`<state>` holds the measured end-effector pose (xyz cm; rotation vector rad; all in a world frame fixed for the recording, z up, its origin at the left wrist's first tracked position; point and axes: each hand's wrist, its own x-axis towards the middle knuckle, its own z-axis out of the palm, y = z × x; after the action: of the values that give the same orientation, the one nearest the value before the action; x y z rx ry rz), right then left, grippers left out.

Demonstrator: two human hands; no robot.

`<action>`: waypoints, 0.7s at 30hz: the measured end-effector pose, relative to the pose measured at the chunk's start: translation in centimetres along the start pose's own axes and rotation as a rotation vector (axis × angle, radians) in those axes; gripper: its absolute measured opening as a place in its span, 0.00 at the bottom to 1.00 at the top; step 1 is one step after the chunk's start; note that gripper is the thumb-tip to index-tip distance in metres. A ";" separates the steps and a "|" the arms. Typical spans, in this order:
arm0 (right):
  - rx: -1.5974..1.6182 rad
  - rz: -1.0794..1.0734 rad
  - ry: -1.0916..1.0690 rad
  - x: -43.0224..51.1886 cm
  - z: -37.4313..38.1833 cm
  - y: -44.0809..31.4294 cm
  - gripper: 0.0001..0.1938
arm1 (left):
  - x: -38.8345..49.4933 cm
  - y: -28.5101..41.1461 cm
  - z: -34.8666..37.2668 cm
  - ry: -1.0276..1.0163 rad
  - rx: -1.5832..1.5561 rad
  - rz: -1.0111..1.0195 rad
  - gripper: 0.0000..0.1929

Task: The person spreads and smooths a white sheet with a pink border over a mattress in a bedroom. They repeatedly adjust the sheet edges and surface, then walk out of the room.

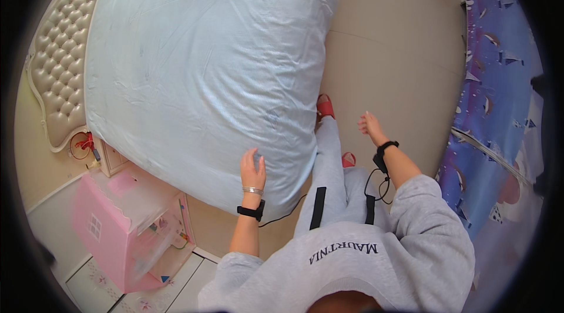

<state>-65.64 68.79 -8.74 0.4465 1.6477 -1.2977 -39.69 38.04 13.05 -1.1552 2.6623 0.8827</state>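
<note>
A pale blue satin-like sheet (198,70) covers the bed, with creases fanning out near its right-hand corner. My left hand (253,174) is over the near part of this sheet, fingers apart and holding nothing. Whether it touches the fabric I cannot tell. To the right, past the bed's edge, my right hand (371,127) hangs above the tiled floor with loosely bent fingers and nothing in them. Black straps with attached cable circle both wrists, and a silver bangle (253,190) is on the left one.
A tufted headboard (66,44) stands at the left end of the bed. Beside it are a small nightstand (112,156) and a pink toy house (103,225). Blue patterned fabric (493,70) hangs at the right. My feet wear red slippers (325,106) on the beige floor (392,48).
</note>
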 end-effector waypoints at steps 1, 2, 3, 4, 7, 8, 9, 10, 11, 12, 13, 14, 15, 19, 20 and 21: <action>0.023 -0.031 0.001 2.9 3.0 -1.4 0.22 | 1.6 0.1 -0.4 0.204 -0.014 0.095 0.26; 0.029 -0.033 -0.009 5.6 5.9 -2.8 0.23 | 3.1 0.3 -0.4 0.243 -0.005 0.064 0.26; 0.040 -0.107 0.025 7.9 8.7 -4.1 0.23 | 4.9 0.6 -0.2 0.282 0.003 0.032 0.26; 0.033 -0.091 0.091 9.9 11.2 -5.5 0.23 | 6.7 0.8 0.2 0.322 0.012 0.019 0.26; -0.109 -0.206 0.035 13.1 16.0 -9.0 0.21 | 10.6 1.2 1.7 0.382 0.018 -0.021 0.27; -0.040 -0.140 -0.072 13.0 16.4 -9.5 0.20 | 11.7 1.4 2.4 0.329 0.085 -0.029 0.27; 0.006 -0.029 -0.151 13.2 16.9 -10.3 0.19 | 12.5 1.4 3.1 0.317 0.125 -0.058 0.27; 0.308 0.145 -0.343 12.5 16.7 -10.4 0.22 | 12.9 1.6 3.8 0.292 0.208 -0.091 0.27; 0.289 0.302 -0.425 12.3 16.7 -10.6 0.25 | 13.2 1.8 4.6 0.242 0.261 -0.160 0.28; 0.280 0.279 -0.471 11.5 16.1 -10.4 0.27 | 13.4 1.6 5.0 0.300 0.257 -0.139 0.28; 0.247 0.307 -0.354 11.0 15.6 -10.2 0.26 | 13.5 1.6 5.4 0.309 0.253 -0.137 0.28; 0.493 0.358 -0.376 10.4 14.9 -9.8 0.27 | 13.4 1.5 5.6 0.313 0.248 -0.137 0.28; 0.663 0.370 -0.427 9.8 14.2 -9.6 0.24 | 13.4 1.4 5.8 0.309 0.246 -0.146 0.28; 0.825 0.390 -0.343 6.3 10.4 -9.3 0.20 | 13.2 1.3 5.7 0.289 0.246 -0.157 0.28; 0.877 0.343 -0.409 5.1 9.5 -9.5 0.20 | 13.2 1.3 5.6 0.285 0.245 -0.163 0.29; 0.785 0.339 -0.327 3.9 8.9 -10.0 0.20 | 13.3 1.4 5.5 0.286 0.249 -0.153 0.28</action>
<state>-71.09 56.16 -6.42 0.8792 0.7052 -1.6146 -50.71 33.42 4.95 -1.4902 2.7457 0.3715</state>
